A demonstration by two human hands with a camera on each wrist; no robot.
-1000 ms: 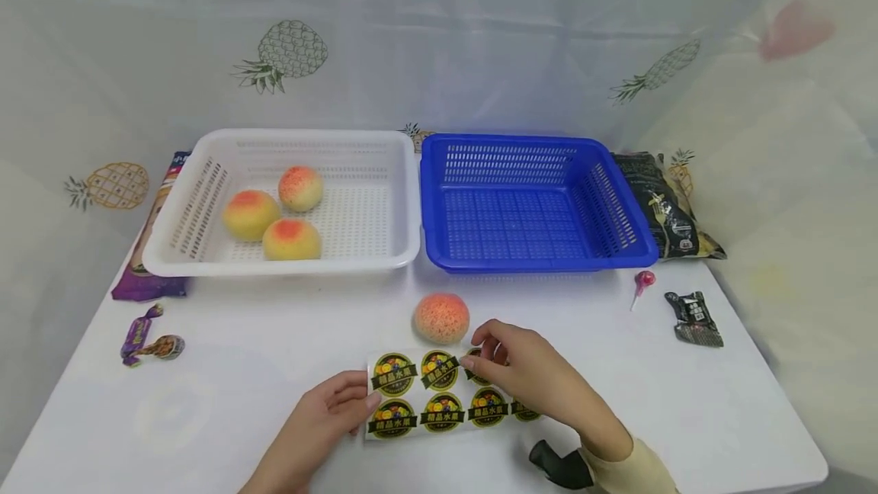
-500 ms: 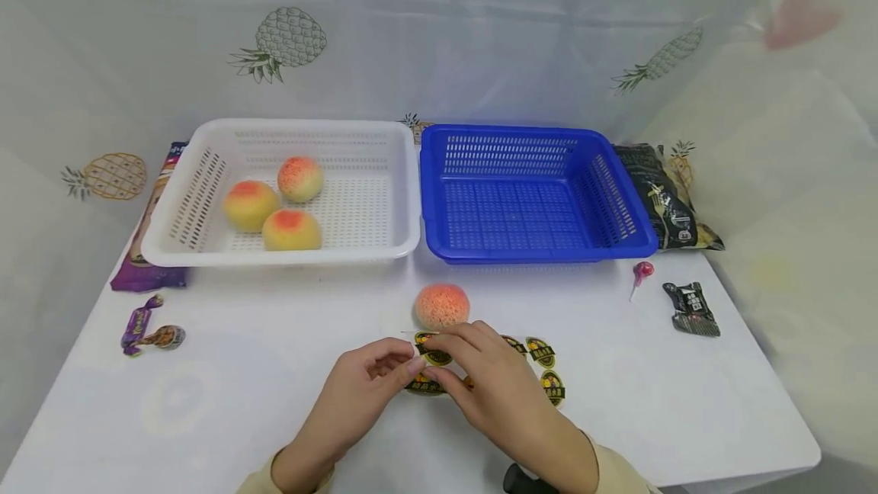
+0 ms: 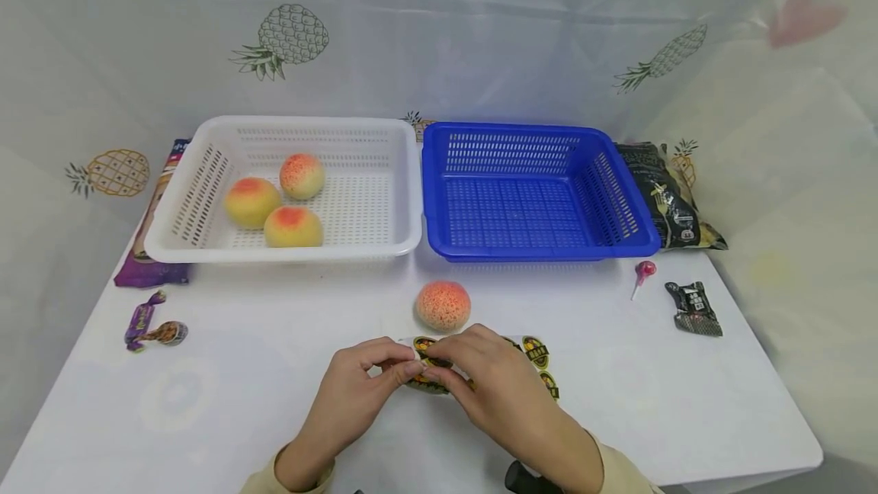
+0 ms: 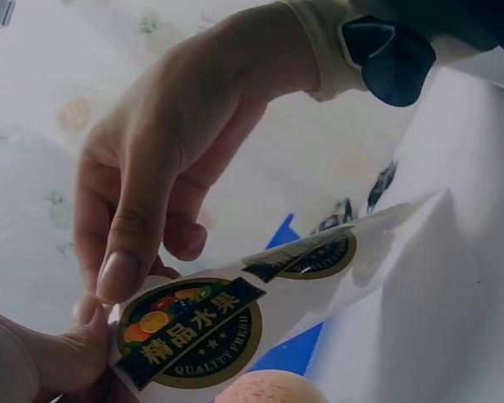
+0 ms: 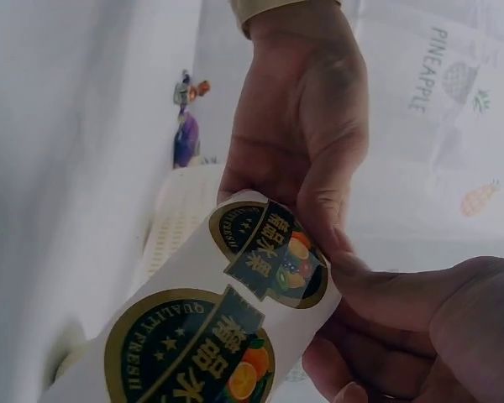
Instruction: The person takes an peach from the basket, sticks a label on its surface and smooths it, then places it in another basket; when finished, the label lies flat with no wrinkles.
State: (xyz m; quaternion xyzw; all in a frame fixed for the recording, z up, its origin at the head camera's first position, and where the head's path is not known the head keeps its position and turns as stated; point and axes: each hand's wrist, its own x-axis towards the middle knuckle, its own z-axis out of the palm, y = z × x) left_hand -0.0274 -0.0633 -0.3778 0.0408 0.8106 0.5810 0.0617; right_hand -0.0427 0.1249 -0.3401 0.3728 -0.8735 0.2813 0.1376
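A white sheet of round fruit-label stickers [image 3: 537, 353] is held near the front of the table, bent into a curve in both wrist views. My left hand [image 3: 363, 391] pinches its left end between thumb and fingers. My right hand [image 3: 497, 391] covers much of the sheet and pinches at that same end, its thumb [image 4: 122, 273] close to the left thumb. A dark green and gold sticker [image 5: 189, 348] with Chinese lettering faces the right wrist camera. Just beyond the hands sits a speckled pink peach [image 3: 443, 306].
At the back left, a white basket [image 3: 274, 255] holds several peaches. Beside it stands a blue basket [image 3: 542, 254]. Candies [image 3: 140, 322] lie at the left; a lollipop [image 3: 645, 271] and a black wrapped snack [image 3: 693, 309] are at the right. Snack bags [image 3: 668, 200] flank the baskets.
Over the second, the right hand has come left across the sheet to meet the left hand at its left end. The sheet now sits slightly farther right and is bent.
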